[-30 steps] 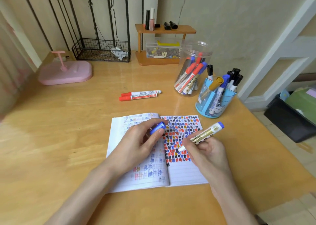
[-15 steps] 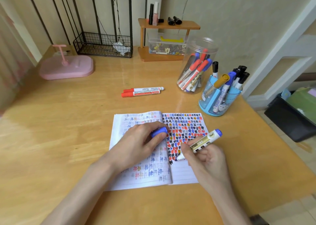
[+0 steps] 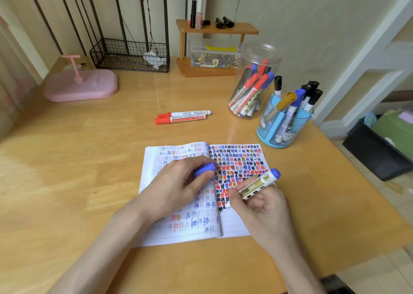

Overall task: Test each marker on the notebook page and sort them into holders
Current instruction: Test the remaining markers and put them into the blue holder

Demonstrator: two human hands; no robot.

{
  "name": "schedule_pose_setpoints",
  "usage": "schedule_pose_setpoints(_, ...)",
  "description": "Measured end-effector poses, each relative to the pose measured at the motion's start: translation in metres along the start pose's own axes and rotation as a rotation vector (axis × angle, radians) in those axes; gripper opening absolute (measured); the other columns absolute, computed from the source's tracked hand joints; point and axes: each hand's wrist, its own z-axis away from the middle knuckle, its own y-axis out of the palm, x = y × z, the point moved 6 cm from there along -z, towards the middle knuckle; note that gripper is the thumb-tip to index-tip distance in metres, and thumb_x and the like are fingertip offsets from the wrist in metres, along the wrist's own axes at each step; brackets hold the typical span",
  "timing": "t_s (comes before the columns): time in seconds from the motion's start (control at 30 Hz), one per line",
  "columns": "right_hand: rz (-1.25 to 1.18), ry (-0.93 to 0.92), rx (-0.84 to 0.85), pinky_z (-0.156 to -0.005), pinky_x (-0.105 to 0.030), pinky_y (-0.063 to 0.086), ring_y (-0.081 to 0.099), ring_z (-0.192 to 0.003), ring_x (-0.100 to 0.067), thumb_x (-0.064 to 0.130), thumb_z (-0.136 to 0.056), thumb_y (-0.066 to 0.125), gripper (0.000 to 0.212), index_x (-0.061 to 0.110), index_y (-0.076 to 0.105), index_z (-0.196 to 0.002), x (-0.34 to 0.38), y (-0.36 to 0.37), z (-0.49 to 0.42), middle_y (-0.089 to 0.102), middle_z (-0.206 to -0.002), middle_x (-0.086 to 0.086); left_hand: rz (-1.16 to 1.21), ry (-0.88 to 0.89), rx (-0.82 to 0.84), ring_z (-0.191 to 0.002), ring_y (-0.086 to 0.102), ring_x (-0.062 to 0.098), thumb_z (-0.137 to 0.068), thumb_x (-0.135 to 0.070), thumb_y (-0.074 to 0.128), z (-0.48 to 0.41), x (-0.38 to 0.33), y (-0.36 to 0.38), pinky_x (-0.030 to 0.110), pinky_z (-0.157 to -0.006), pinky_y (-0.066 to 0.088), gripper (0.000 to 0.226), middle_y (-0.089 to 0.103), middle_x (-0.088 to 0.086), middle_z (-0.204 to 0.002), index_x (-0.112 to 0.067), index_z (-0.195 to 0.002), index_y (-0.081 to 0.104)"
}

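- Testing the blue marker [image 3: 254, 187]: tip down on the right page of the notebook [image 3: 234, 226], at the lower edge of the scribble block where blank lines start.
- Right hand [image 3: 263, 209]: grip pinches the barrel low, writing-style, for tip control.
- Left hand [image 3: 174, 188] rests on the left page, likely pinning it flat. Its grip pinches the blue cap [image 3: 204, 170], handy for recapping.
- Two red markers [image 3: 181, 117] lie on the tabletop [image 3: 89, 159], probably untested.
- Clear jar [image 3: 257, 86] and blue holder [image 3: 283, 126] stand just beyond the notebook, both part-filled and within reach for sorting.
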Motion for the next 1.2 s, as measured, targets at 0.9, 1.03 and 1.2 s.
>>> schedule_pose_setpoints(0.9, -0.032, -0.026, -0.002, -0.044, -0.029, 0.025, 0.032, -0.041, -0.012, 0.022, -0.087, 0.078, 0.015, 0.029, 0.067, -0.079, -0.0011, -0.0004, -0.0026, 0.038, -0.042, -0.007, 0.009, -0.003, -0.004, -0.075, 0.056, -0.007, -0.106, -0.041, 0.054, 0.0013, -0.0024, -0.0019, 0.012, -0.068, 0.038, 0.024, 0.061, -0.029, -0.082, -0.029, -0.120, 0.068)
schedule_pose_setpoints(1.03, -0.092, 0.000, -0.018, -0.044, -0.039, 0.029, 0.039, -0.046, -0.018, 0.020, -0.088, 0.077, 0.014, 0.023, 0.069, -0.077, 0.0000, -0.0020, -0.0035, 0.046, -0.050, -0.022, 0.038, -0.008, -0.014, -0.070, 0.057, -0.003, -0.105, -0.040, 0.056, 0.0010, -0.0035, -0.0021, 0.011, -0.066, 0.039, 0.024, 0.064, -0.027, -0.080, -0.030, -0.124, 0.066)
schedule_pose_setpoints(1.2, -0.193, 0.022, -0.054, -0.048, -0.032, 0.037, 0.048, -0.050, -0.020, 0.010, -0.092, 0.075, 0.014, 0.011, 0.068, -0.081, 0.0008, -0.0066, -0.0036, 0.053, -0.053, -0.021, 0.167, 0.003, -0.053, -0.068, 0.062, 0.015, -0.101, -0.038, 0.065, 0.0008, -0.0028, -0.0049, 0.024, -0.065, 0.048, 0.012, 0.071, -0.010, -0.091, -0.028, -0.108, 0.063)
